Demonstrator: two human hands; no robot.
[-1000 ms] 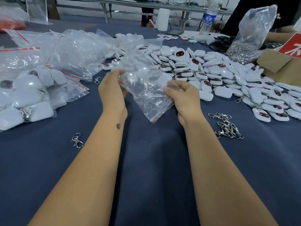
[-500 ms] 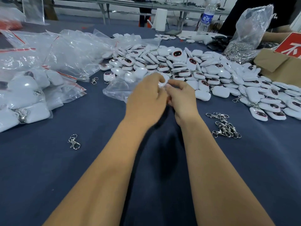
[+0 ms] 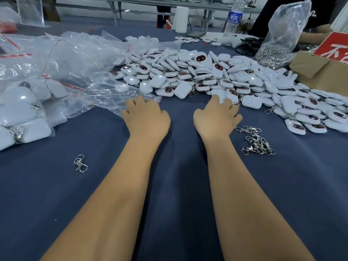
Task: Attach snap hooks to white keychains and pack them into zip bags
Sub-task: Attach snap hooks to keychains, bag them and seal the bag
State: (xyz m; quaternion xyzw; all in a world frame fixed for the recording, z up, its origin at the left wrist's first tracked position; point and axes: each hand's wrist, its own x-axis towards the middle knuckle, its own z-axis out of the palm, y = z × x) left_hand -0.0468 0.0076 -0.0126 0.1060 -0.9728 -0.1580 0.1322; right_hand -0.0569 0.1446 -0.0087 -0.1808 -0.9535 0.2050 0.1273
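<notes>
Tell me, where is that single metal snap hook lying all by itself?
The lone snap hook lies on the blue tablecloth at the person's left, outside the left forearm, nearer than the filled zip bags.

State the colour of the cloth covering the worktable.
Dark navy blue tablecloth, seen plainly in the head view.

Keychain pile [image 3: 216, 76] at 12–2 o'clock; filled zip bags [image 3: 24, 110] at 9–10; hook cluster [image 3: 256, 141] at 3; lone hook [image 3: 80, 163] at 8.
</notes>
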